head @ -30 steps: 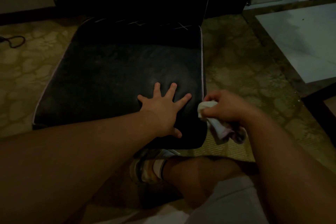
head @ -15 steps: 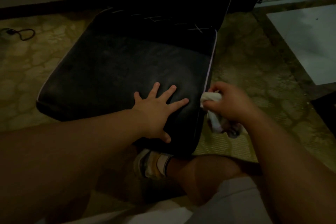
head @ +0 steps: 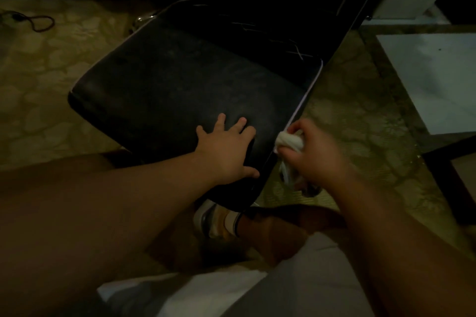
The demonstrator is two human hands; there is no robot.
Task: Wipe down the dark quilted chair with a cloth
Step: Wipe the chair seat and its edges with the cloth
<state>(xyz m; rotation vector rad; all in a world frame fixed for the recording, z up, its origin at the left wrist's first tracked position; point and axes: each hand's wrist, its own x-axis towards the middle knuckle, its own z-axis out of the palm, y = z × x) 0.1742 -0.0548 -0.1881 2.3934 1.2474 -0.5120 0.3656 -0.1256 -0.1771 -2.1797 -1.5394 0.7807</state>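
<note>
**A:** Why was the left hand [head: 225, 152] spread out on the seat like that?

**B:** It looked like bracing. The fingers were straight and fanned, palm flat on the near right part of the chair [head: 180, 90], holding nothing. My guess is it steadied the seat while the other hand worked the edge.

**A:** And the right hand [head: 313, 156]?

**B:** It was curled tight around a bunched white cloth [head: 289, 140], with a loose end hanging below the fist. The wad sat against the seat's right side, right at the pale piping, close beside the left hand's fingertips. Bunching it gives a firm pad for rubbing a narrow edge, I would say.

**A:** Where did the chair stand?

**B:** On the patterned floor [head: 64, 85], in front of the person's knees, with a shoe [head: 211, 219] tucked just under the near corner.

**A:** Which way did it point?

**B:** It sat skewed in the view. The seat's front edge faced down and left, and the quilted backrest rose at the upper right. The piped right side ran as a long diagonal from upper right down to the hands, so the front-to-back axis followed that slant.

**A:** How far along?

**B:** The light was too dim to judge.
</note>
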